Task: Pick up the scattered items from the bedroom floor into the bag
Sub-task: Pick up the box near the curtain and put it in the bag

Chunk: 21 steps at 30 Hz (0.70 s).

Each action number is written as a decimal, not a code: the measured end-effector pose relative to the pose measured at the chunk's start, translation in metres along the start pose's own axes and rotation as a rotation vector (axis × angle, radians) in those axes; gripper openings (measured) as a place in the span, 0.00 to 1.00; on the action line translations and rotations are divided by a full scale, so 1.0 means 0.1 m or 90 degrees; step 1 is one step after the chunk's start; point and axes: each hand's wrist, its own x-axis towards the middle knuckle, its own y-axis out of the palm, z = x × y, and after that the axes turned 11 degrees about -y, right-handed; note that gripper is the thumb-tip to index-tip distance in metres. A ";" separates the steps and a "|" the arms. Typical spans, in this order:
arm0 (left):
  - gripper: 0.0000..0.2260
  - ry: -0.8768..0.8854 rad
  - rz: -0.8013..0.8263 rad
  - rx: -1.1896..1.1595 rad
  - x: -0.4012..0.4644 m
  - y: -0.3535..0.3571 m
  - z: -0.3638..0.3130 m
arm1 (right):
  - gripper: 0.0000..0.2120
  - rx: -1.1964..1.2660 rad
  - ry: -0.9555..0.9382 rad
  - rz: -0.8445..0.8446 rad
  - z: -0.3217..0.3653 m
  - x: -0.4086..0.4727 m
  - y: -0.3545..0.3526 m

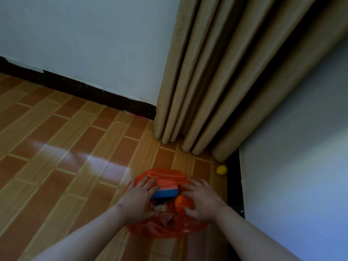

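The orange plastic bag [165,228] is held open on the wood floor [56,147] by the left hand [138,198] and right hand [202,201], fingers spread flat on its edges. A blue box [166,193] and an orange ball [183,203] are seen inside. Past the bag, a yellow lemon [221,169] is left by the curtain [216,91].

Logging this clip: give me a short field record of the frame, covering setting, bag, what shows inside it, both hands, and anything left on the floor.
setting: tiled floor, wall corner, beige curtain
bag: orange plastic bag, on floor, mouth open
visible contents: blue box, orange round item, dark items, unclear
left hand: on bag's left rim, fingers spread
right hand: on bag's right rim
left on floor: yellow lemon-like item, near curtain
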 end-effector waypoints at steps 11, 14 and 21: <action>0.40 -0.029 -0.118 -0.087 0.11 -0.25 -0.02 | 0.27 0.137 0.294 -0.277 -0.76 -0.06 -0.01; 0.39 -0.023 -0.130 -0.104 0.13 -0.25 -0.03 | 0.30 0.104 0.336 -0.137 -1.12 -0.06 0.18; 0.39 -0.041 -0.115 -0.112 0.11 -0.18 0.01 | 0.34 0.091 0.365 0.004 -1.56 0.12 0.42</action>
